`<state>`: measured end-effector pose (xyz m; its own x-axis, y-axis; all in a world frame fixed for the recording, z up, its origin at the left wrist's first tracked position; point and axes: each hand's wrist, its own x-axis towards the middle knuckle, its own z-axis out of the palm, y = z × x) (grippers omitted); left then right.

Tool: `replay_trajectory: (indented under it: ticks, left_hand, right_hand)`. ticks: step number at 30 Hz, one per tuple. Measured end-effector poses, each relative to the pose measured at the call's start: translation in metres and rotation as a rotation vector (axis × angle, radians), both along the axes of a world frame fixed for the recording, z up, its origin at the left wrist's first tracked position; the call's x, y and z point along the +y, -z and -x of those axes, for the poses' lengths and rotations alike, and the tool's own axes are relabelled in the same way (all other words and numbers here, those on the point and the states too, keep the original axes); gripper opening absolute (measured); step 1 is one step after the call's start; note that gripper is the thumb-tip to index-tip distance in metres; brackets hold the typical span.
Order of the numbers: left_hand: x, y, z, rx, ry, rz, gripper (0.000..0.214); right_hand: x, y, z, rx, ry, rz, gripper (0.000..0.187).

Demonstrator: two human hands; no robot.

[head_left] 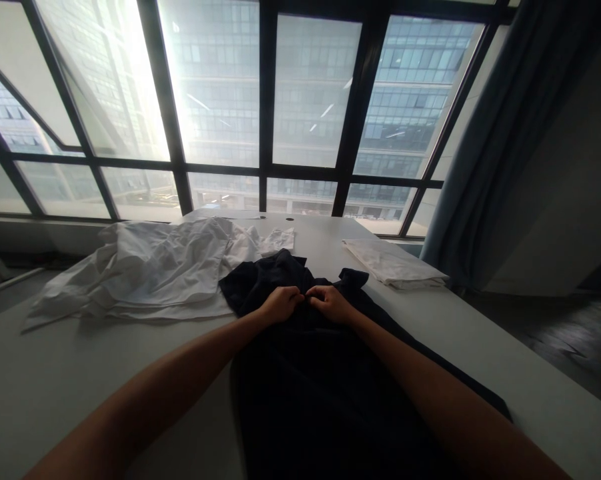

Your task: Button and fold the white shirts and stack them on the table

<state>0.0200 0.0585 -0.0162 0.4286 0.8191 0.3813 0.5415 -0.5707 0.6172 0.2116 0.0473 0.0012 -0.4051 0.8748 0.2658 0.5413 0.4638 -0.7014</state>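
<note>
A dark navy garment [300, 373] lies spread lengthwise on the white table [40, 387], its collar end away from me. My left hand [280, 303] and my right hand [330, 301] meet near the collar, both closed in a pinch on the dark cloth, knuckles almost touching. What exactly sits between the fingertips is too dark to make out.
A heap of crumpled white garments [145, 270] lies on the table to the left of the dark one. A folded white cloth [393, 265] rests at the far right edge. Large windows [310, 100] run behind the table, with a dark curtain [500, 147] at right.
</note>
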Motion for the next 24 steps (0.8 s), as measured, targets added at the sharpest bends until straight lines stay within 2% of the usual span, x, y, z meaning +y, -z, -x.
replay_trajectory:
  ticks: [3,6,10,15,24]
  left_hand:
    - [-0.002,-0.001,0.000,0.058,0.019,-0.042,0.025]
    - [-0.005,-0.004,-0.001,0.100,0.044,-0.060,0.023]
    - [-0.005,-0.006,-0.001,0.164,0.080,-0.090,0.021]
    - [-0.003,-0.005,0.000,0.213,0.084,-0.114,0.024]
    - [0.001,-0.002,0.002,0.213,0.135,-0.117,0.023]
  right_hand:
    - [-0.001,0.000,-0.002,-0.028,-0.033,-0.001,0.022]
    - [-0.003,0.000,0.000,-0.036,-0.009,-0.054,0.019]
    - [-0.007,0.000,0.006,-0.061,0.074,-0.086,0.019]
    - [-0.010,-0.002,0.008,-0.062,0.252,-0.096,0.011]
    - [-0.014,0.003,0.014,-0.086,0.231,-0.219,0.013]
